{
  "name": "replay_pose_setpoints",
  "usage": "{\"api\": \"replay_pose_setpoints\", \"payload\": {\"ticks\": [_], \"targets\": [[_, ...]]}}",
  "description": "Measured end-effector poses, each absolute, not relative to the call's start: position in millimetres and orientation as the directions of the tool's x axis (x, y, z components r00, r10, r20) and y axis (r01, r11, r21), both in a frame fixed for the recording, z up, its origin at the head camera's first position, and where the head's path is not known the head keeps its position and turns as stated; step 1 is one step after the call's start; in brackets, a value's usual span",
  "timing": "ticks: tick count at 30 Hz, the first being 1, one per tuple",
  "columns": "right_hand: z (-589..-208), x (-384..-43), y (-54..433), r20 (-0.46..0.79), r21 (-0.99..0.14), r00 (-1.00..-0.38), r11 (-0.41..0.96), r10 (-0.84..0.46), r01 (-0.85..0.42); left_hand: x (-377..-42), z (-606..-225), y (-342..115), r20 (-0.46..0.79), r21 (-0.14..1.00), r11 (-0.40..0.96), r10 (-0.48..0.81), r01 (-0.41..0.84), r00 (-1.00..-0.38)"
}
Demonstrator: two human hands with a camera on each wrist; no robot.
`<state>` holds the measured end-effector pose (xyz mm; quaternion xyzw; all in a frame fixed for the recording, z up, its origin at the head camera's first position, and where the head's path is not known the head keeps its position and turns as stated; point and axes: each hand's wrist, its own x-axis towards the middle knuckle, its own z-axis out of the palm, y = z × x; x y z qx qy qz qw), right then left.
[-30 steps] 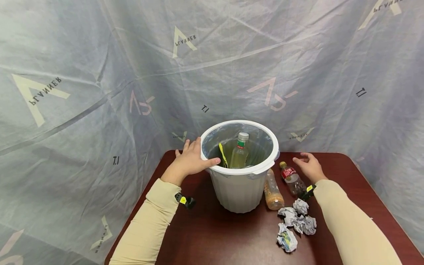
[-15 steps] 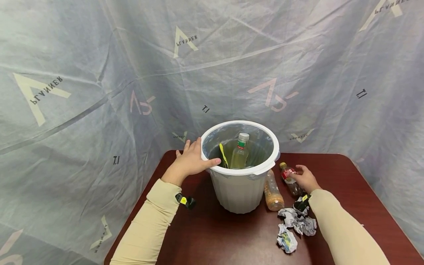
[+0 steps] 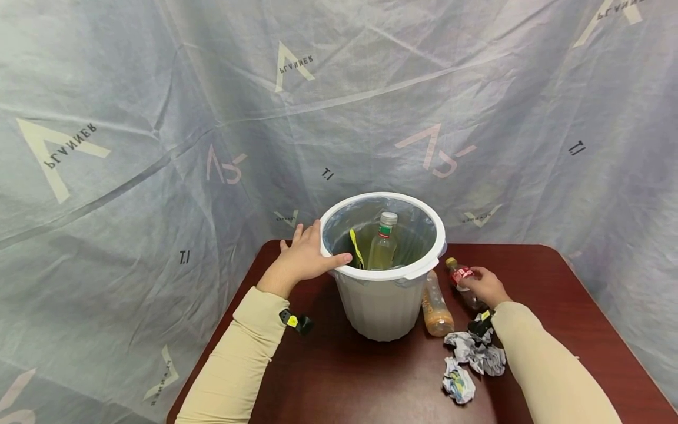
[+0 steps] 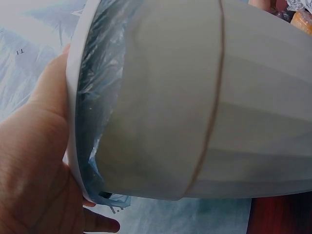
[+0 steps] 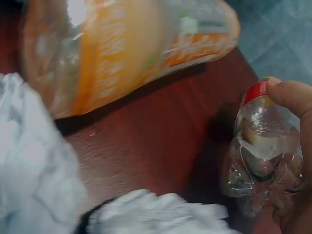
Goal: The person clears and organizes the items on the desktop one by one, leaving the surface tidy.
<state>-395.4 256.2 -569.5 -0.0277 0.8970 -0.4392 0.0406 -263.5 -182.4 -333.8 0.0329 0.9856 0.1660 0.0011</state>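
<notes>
Bottle [image 5: 261, 151], red-labelled, gripped by right hand [image 3: 487, 288] low at table [image 3: 328, 383] near bin [image 3: 378, 306], left hand [image 3: 302, 256] spread against rim [image 3: 383, 274]; possible slip off smooth plastic, or paper balls [image 3: 458, 383] scattered by low sweep.

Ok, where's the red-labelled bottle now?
In the head view, the red-labelled bottle is in the right hand, right of the white bin, beside the orange-labelled bottle and beyond the crumpled paper balls.
</notes>
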Motion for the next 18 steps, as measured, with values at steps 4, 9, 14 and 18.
{"api": "replay_pose_setpoints", "payload": {"ticks": [4,9,14,18], "targets": [[-544.8,-400.3,258.8,0.037,-0.790,-0.997,0.608,-0.070,-0.072,-264.1,-334.4,-183.1,0.009,0.323,0.944,0.066,0.065,-0.998],[-491.4,-403.3,257.8,0.102,-0.797,-0.993,0.592,-0.059,-0.117,-265.8,-336.4,-184.9,-0.001,0.317,0.947,0.065,0.061,-0.998],[-441.7,-409.5,255.6,0.127,-0.789,-0.990,0.599,-0.061,-0.139,-265.4,-336.4,-184.1,-0.009,0.316,0.947,0.065,0.059,-0.998],[-404.0,-411.6,248.5,0.161,-0.762,-0.984,0.623,-0.079,-0.175,-263.9,-335.3,-183.7,-0.012,0.321,0.945,0.062,0.055,-0.998]]}}
